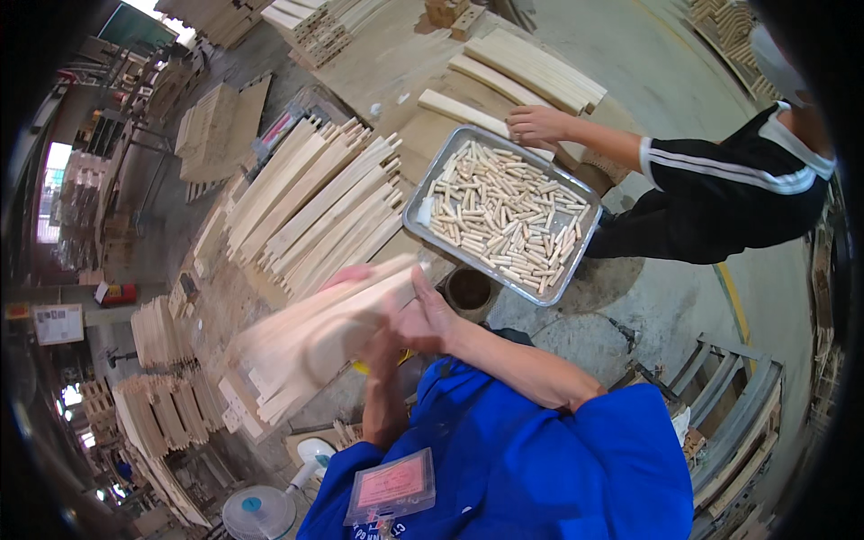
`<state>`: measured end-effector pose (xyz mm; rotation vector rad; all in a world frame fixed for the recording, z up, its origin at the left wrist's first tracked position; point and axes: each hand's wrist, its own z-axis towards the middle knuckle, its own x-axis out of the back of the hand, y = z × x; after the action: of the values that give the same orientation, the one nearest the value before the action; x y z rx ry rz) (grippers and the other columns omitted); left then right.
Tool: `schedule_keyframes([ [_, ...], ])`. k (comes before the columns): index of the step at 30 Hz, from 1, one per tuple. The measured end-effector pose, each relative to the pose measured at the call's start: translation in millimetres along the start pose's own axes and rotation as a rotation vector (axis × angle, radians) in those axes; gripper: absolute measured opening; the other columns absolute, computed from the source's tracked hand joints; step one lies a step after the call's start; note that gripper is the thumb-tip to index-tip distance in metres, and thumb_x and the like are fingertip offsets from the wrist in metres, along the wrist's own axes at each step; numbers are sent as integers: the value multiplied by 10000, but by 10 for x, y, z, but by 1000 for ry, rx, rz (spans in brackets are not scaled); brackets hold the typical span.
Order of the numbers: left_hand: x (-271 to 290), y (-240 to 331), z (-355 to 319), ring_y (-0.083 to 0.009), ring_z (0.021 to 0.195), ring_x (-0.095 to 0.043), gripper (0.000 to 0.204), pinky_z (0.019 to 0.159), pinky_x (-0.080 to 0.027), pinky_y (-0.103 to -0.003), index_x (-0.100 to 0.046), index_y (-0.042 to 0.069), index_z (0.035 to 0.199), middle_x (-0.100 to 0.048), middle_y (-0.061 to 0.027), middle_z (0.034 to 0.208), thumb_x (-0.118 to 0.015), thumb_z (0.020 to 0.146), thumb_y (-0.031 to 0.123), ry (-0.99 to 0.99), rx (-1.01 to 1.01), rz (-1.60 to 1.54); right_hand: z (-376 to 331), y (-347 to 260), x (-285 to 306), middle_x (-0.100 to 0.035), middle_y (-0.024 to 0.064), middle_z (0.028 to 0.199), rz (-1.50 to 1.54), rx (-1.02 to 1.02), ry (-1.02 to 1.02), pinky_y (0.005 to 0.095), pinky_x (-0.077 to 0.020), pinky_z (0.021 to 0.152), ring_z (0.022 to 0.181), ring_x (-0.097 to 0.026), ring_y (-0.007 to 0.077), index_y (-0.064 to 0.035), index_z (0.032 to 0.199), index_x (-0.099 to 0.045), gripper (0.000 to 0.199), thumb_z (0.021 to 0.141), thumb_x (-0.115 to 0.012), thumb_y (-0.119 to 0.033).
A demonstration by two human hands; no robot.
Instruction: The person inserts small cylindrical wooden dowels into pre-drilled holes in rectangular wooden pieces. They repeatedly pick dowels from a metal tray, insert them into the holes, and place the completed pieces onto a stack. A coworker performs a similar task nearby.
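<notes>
A stack of pale wooden slats (328, 328), blurred by motion, is held up in front of me at a slant. My right hand (427, 313) is closed on the slats at their right end, its thumb along the end faces. My left hand (383, 342) grips them from below, partly hidden by the wood; blurred fingers show at the far edge. Just beyond, a metal tray (416, 212) holds many short wooden dowels (504, 211). Rows of slats with dowels in their ends (333, 198) lie to the left of the tray.
Across the tray, a co-worker's hand (537, 124) rests on a plain slat beside more slats (531, 72). A dark round container (469, 290) stands below the tray's near edge. A white fan (258, 513) is at lower left, a metal rack (724, 387) at right.
</notes>
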<state>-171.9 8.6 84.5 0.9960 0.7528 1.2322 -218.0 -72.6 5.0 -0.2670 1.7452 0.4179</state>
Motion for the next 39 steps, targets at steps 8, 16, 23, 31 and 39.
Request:
schedule_keyframes([
  [8, -314, 89, 196, -184, 1100, -531, 625, 1046, -432, -380, -472, 53, 1287, -535, -83, 1186, -745, 748, -106, -75, -186, -377, -1527, -536, 887, -723, 127, 1141, -169, 482, 638, 407, -624, 847, 1029, -721, 251, -64, 1128, -632, 344, 992, -668, -379],
  [16, -212, -789, 10, -171, 1100, -536, 635, 972, -467, -341, -472, 54, 1312, -517, -69, 1232, -800, 775, -26, -241, 18, 8, -1587, -381, 223, -691, 102, 1182, -768, 671, 719, 297, -553, 936, 1064, -676, 151, -12, 1300, -586, 488, 900, -807, -181],
  [23, 2, -1099, -241, -176, 1104, -581, 625, 951, -521, -349, -443, 31, 1378, -533, -103, 1253, -776, 848, 27, -557, 467, -336, -1228, -436, -582, -549, 206, 1459, -1636, 1013, 433, 442, -444, 1116, 1320, -560, 292, -19, 1552, -347, 1117, 686, -969, -352],
  [31, -1131, -278, 126, -261, 1275, -570, 577, 1090, -449, -396, -617, 54, 1356, -581, -161, 1400, -806, 847, 248, -1361, -172, -286, -1911, -214, -461, -672, 61, 1172, -1238, 1263, 621, 310, -539, 908, 1049, -649, 148, -16, 1404, -526, 824, 700, -928, -167],
  [39, -1941, -1819, 555, -405, 995, -659, 274, 828, -547, -511, -673, 41, 1126, -659, -195, 985, -675, 891, 181, -1068, -187, 638, -2660, -224, -566, -739, 105, 1075, -1434, 961, 1213, 344, -559, 861, 974, -722, 219, -28, 1321, -581, 731, 660, -882, -110],
])
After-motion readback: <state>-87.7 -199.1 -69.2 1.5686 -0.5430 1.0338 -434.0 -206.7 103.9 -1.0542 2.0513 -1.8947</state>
